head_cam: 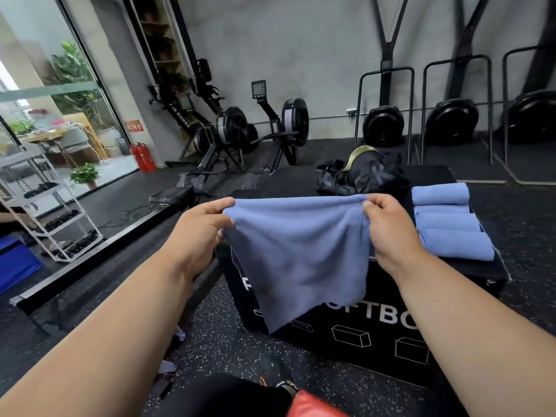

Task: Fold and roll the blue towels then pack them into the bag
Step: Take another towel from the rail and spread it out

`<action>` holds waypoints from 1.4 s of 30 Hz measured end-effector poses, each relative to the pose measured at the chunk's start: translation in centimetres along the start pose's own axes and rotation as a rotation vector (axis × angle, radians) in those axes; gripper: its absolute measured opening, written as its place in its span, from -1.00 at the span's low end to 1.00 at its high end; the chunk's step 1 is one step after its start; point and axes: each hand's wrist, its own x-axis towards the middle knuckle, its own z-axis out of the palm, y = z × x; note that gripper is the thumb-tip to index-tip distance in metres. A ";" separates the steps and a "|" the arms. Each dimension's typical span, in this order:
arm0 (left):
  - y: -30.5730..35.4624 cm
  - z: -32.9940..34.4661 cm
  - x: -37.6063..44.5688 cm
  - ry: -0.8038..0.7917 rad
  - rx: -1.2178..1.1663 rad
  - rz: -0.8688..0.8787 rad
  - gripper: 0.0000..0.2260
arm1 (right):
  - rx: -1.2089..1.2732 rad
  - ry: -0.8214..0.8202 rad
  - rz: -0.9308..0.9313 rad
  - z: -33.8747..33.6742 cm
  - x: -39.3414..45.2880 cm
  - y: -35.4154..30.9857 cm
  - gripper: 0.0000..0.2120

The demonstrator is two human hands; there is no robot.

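1. A soft blue cloth towel [296, 254] hangs in the air in front of a black padded box [376, 320] with white lettering, held up by its top edge.
2. The left hand [201, 227] pinches the towel's left top corner; the right hand [388, 224] pinches the right one.
3. Three rolled blue towels [451, 224] lie side by side on the box's right part.
4. A black duffel bag [361, 176] sits at the box's far side.
5. The room is a gym: speckled dark rubber floor [210, 341], two upright rowing machines [258, 130] by a grey wall, two red fire extinguishers [143, 158].
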 end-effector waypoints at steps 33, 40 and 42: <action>-1.5 4.2 3.3 -0.149 0.736 0.441 -0.65 | 0.027 0.063 -0.012 -6.4 2.3 -1.6 -0.61; -2.9 7.0 6.9 -0.213 0.208 0.175 -0.58 | 0.158 0.018 -0.011 -7.1 4.1 -0.5 -0.67; -2.7 8.2 8.2 -0.201 0.087 0.096 -0.59 | 0.192 -0.002 -0.002 -7.0 4.8 -0.6 -0.70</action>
